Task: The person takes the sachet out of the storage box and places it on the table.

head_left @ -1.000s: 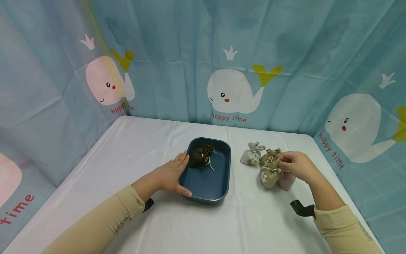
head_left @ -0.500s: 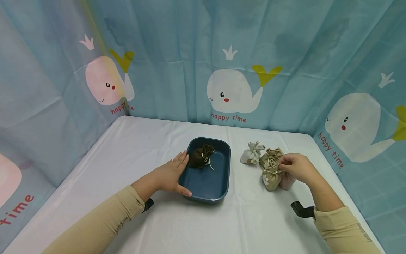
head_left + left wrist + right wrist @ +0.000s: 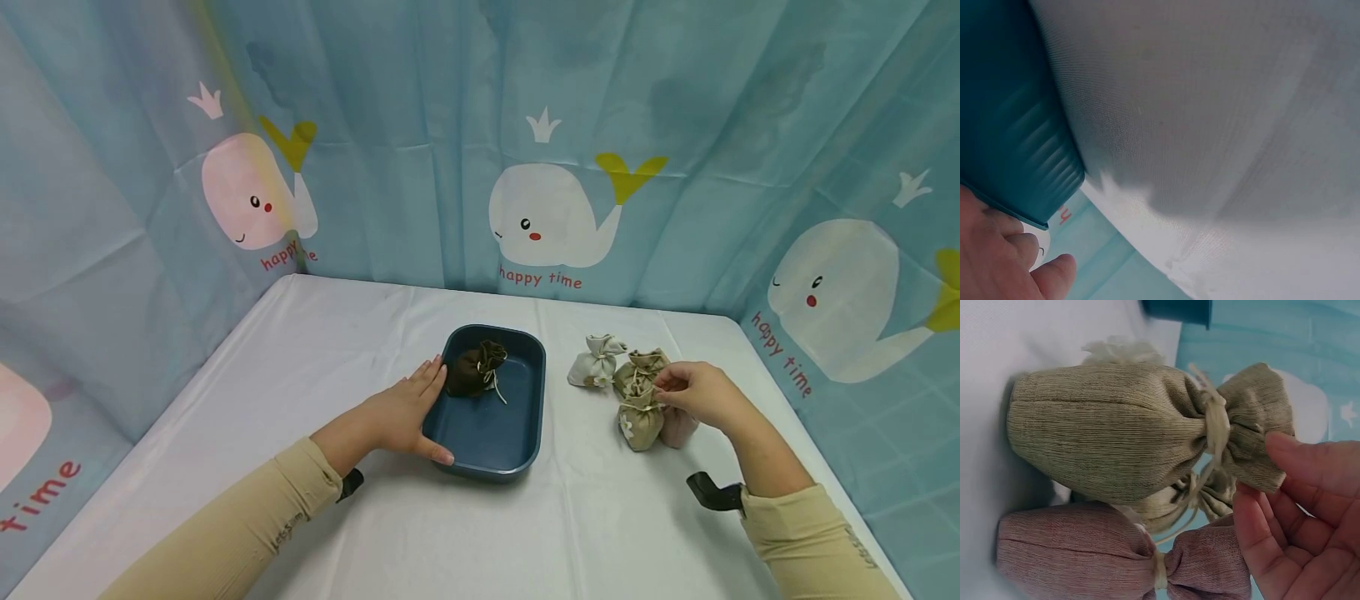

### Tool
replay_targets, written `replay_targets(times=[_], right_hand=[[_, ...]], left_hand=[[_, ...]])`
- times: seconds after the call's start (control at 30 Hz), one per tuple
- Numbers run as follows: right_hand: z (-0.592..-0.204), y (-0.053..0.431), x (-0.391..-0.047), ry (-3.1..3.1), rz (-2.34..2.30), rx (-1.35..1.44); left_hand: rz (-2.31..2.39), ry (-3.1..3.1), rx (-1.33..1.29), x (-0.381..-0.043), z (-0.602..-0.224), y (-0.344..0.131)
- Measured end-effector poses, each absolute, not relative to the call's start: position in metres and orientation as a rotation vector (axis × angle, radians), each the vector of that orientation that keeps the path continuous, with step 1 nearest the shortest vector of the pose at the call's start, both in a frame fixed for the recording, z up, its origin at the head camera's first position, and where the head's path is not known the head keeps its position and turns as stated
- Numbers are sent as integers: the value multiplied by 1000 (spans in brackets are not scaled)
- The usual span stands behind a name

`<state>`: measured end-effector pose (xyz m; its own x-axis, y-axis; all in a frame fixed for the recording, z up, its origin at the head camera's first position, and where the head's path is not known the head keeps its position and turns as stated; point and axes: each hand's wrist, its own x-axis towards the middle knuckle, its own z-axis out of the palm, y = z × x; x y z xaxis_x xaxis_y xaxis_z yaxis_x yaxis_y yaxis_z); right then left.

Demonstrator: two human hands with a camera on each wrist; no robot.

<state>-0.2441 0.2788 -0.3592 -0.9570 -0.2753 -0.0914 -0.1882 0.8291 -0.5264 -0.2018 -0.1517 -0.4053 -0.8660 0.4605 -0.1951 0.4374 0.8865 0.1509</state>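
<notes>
My left hand (image 3: 401,412) lies along the left side of a dark blue rectangular container (image 3: 487,442), fingers straight at the rim and thumb at the near corner. Inside the container is a dark brown drawstring pouch (image 3: 467,373) with a pale cord. At the right, my right hand (image 3: 701,396) pinches the gathered top of a khaki drawstring pouch (image 3: 1104,419) between thumb and fingers. This pouch stands upright close over the cloth, a white flower on its side. Beside it is a dusty pink pouch (image 3: 1072,550), partly behind my hand in the head view.
Another khaki pouch (image 3: 645,360) stands just behind the pinched one. To its left sits a whitish pouch (image 3: 592,367). White cloth (image 3: 510,533) covers the table, and a blue curtain (image 3: 420,208) with whale prints hangs around the back and sides.
The pinched khaki pouch has shifted slightly toward me, its top leaning a little away, and my right hand has moved slightly with it. My left hand and the container stay put.
</notes>
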Motion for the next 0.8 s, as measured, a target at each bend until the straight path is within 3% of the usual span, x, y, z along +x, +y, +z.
replay_targets(times=[0.8], right_hand=[[-334, 278, -242, 2855, -943, -401]], left_hand=[[136, 2830, 659, -202, -406, -151]])
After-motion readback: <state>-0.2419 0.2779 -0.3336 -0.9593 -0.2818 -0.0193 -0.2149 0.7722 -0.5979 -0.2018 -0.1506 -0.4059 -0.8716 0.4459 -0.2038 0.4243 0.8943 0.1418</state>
